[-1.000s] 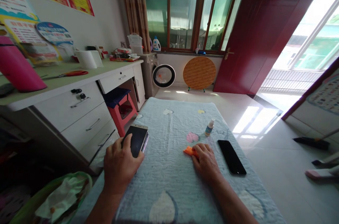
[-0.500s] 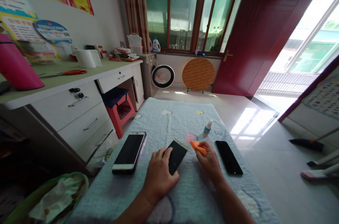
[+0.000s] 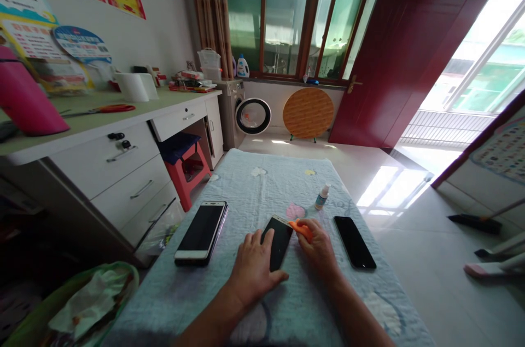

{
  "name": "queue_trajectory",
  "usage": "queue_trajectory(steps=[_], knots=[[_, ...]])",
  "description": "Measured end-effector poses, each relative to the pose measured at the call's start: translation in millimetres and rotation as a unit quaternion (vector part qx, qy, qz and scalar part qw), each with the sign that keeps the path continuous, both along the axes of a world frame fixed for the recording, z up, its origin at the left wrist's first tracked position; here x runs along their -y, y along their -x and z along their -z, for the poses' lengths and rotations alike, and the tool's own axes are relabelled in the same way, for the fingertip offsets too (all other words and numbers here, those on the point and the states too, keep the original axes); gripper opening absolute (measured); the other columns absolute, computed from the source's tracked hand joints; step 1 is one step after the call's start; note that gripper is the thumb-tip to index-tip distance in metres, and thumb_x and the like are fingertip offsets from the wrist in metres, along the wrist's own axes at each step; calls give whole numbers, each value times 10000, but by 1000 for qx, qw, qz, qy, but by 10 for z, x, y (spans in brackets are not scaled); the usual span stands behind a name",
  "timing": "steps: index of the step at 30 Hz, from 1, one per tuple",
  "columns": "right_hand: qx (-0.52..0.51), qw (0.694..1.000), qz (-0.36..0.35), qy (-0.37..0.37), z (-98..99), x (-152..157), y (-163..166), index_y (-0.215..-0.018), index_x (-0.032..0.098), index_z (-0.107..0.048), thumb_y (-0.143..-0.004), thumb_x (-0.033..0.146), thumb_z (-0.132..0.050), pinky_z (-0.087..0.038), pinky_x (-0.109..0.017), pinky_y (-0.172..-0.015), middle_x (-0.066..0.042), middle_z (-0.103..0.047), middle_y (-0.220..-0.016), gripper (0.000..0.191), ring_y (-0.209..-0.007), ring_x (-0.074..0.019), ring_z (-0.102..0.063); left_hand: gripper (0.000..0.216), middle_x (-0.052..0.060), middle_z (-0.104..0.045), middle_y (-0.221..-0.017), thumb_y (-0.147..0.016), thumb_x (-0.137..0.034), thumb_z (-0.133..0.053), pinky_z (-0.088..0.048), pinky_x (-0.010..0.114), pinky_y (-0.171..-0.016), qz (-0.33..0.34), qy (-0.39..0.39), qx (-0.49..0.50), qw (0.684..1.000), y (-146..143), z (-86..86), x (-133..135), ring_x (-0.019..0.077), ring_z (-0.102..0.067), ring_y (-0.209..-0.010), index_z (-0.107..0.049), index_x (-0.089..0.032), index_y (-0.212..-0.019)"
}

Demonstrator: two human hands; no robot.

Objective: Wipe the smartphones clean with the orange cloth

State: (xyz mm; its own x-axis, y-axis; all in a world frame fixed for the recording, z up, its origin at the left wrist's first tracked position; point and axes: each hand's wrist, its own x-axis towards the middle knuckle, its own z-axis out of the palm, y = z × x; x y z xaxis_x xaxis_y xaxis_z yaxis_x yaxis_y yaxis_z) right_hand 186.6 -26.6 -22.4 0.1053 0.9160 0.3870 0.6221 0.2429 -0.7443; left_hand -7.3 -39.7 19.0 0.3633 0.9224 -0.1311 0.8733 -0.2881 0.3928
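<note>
My left hand (image 3: 252, 264) grips a smartphone (image 3: 281, 243) from its left side, fingers over the edge of the dark screen and thumb near its lower end. The phone lies tilted on the light blue cloth cover. Pinched in my right hand (image 3: 318, 246) is an orange cloth (image 3: 301, 230), which meets the phone's upper right corner. To the left, a white-framed smartphone (image 3: 200, 231) rests on top of another dark device. A black smartphone (image 3: 354, 242) lies to the right of my right hand. Beyond it stands a small spray bottle (image 3: 322, 196) with a white cap.
The cloth-covered table (image 3: 246, 172) has a desk (image 3: 123, 172) with drawers to its left. Beside the desk stands a red stool (image 3: 189, 172). A green bin (image 3: 133, 281) holding crumpled paper is at the lower left. Further back are a washing machine (image 3: 232, 98) and a round wooden tabletop (image 3: 308, 113).
My right hand has moved left, bringing the orange cloth to the phone's corner. My left hand has shifted slightly right with the phone, which now sits a little more upright in view.
</note>
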Motion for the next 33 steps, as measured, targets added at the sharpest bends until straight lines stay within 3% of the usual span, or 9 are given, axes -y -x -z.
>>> queue_trajectory(steps=[2, 4, 9, 16, 24, 33], knots=[[10, 1000, 7, -3, 12, -5, -9, -973, 193, -645, -795, 204, -534, -478, -319, -827, -55, -624, -938, 210, -877, -201, -609, 1027, 189, -401, -1455, -585, -393, -776, -279, 453, -1104, 51, 33, 8, 998, 142, -33, -15, 381, -367, -1313, -340, -105, -1470], [20, 1000, 9, -13, 34, -13, -17, -1018, 182, -646, -792, 197, -538, -482, -328, -844, -68, -619, -979, 251, -905, -207, -607, 1008, 156, -383, -1477, -574, -266, -754, -243, 430, -1130, 89, 47, 25, 995, 269, -36, -30, 352, -334, -1349, -324, -138, -1477], [22, 999, 0, -46, 86, -36, -12, -1110, 176, -633, -808, 143, -485, -482, -335, -908, -91, -608, -1082, 338, -993, -205, -600, 854, 103, -492, -1362, -625, -153, -639, -343, 345, -1075, 89, 41, 115, 989, 342, 58, -32, 258, -472, -1243, -371, -199, -1434], [51, 997, -22, -57, 110, -89, 36, -1137, 187, -641, -863, 120, -423, -457, -358, -979, -96, -618, -1142, 356, -1087, -207, -568, 734, 92, -532, -1257, -675, -274, -688, -388, 347, -1029, 76, -5, 137, 988, 181, 177, 12, 264, -512, -1175, -441, -199, -1362], [147, 988, -57, -7, 67, -118, 75, -1162, 176, -666, -762, 14, -406, -422, -400, -1010, -84, -644, -1221, 504, -1091, -224, -561, 755, 139, -533, -1296, -704, -424, -705, -396, 418, -1029, 50, -67, 116, 990, 125, 308, 42, 315, -514, -1183, -441, -173, -1365], [140, 985, -100, 26, -70, 97, 75, -1071, 177, -710, -715, 21, -443, -450, -391, -971, -98, -675, -1146, 471, -1043, -226, -594, 794, 146, -553, -1255, -702, -565, -711, -430, 411, -1000, 52, -83, 130, 987, 121, 347, 21, 320, -548, -1141, -481, -154, -1341]])
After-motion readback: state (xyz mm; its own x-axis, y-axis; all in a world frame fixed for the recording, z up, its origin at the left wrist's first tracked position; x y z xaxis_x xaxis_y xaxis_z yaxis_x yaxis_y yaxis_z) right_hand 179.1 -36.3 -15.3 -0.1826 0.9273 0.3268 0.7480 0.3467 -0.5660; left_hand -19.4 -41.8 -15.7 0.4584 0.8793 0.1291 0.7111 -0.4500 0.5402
